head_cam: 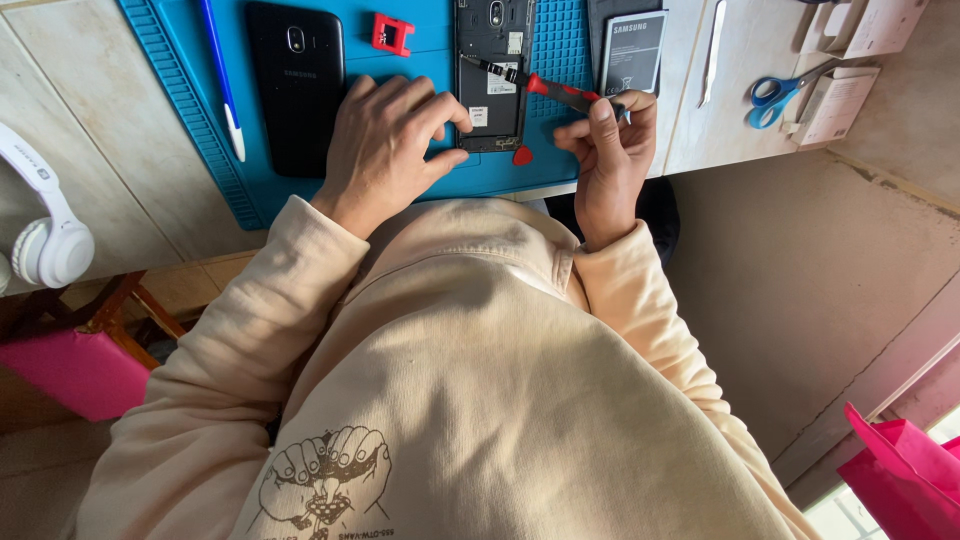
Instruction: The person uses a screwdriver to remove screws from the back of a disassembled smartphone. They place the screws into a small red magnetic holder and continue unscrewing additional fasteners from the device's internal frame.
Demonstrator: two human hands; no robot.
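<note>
Blue mat point(200, 120) is lying on the desk point(90, 150), carrying one opened phone point(492, 70), one black back cover point(297, 85), one battery point(633, 50). The left hand point(385, 145) is pressing flat beside the phone, fingers spread; the right hand point(605, 150) is gripping one red screwdriver point(555, 92), tip on the phone's upper interior. A slipping tip is likely to be gouging the board. One scissors point(780, 95), one pen point(222, 75), one red clip point(392, 33) are lying apart.

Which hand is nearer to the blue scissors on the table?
Right. The right hand holds the red screwdriver beside the scissors; the left hand rests farther away, on the opened phone.
</note>
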